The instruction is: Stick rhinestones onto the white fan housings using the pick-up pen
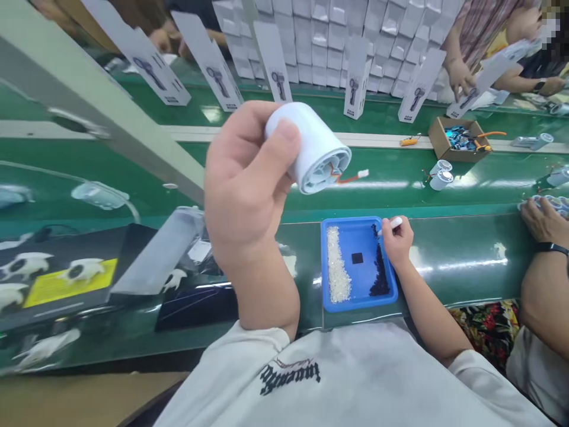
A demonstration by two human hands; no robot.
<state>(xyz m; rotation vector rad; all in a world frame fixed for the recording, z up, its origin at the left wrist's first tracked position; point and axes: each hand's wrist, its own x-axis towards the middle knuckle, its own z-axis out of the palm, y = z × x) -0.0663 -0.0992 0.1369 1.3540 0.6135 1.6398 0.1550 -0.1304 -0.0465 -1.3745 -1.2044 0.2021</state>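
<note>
My left hand (244, 196) is raised in front of me, fingers wrapped round a white cylindrical fan housing (311, 148) whose open end faces right, with orange wires and a small white plug (362, 174) hanging out. My right hand (397, 240) is lower, over the right edge of a blue tray (328, 302), pinching a small white stick-like tool (393, 223). The tray holds a strip of tiny clear parts (338, 267), a strip of tiny dark parts (380, 273) and a small black square (357, 258).
A green conveyor belt (400, 190) runs across, with two white housings (440, 175), a cardboard box of parts (460, 139) and upright white product boxes (355, 83). Another person's hand and arm (544, 249) work at the right; others sit across the belt. Printed sheets (66, 279) lie at left.
</note>
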